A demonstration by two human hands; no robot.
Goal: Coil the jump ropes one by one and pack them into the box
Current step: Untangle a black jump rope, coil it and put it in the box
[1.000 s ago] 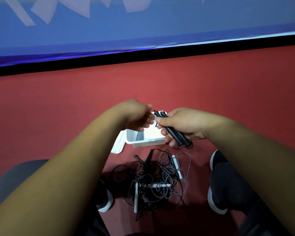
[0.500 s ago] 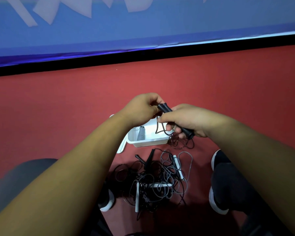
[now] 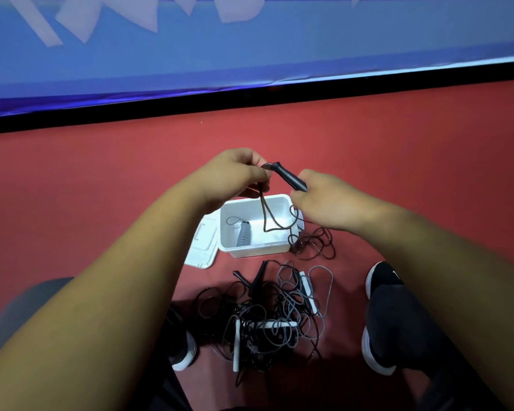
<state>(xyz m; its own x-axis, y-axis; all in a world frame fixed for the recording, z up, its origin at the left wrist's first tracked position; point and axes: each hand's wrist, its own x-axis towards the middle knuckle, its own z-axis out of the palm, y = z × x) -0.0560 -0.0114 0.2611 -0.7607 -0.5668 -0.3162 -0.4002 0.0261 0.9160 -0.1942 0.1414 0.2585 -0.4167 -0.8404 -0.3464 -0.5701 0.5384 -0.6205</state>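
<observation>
One rope (image 3: 243, 237) in box (image 3: 258, 251); left hand (image 3: 235, 176) pinches black cord (image 3: 264, 215), right hand (image 3: 327, 203) grips its handle (image 3: 287, 175); tangled pile (image 3: 267, 315) not yet coiled.

Red floor (image 3: 101, 179), blue banner (image 3: 250, 54).

The person wears black low-cut trainers with white rubber soles: the right shoe (image 3: 380, 277) at the near right, the left shoe (image 3: 184, 351) near the middle. Dark trousers (image 3: 398, 321) cover the right leg. The left hand (image 3: 235, 173), the right hand (image 3: 324, 200) and both forearms are bare.
</observation>
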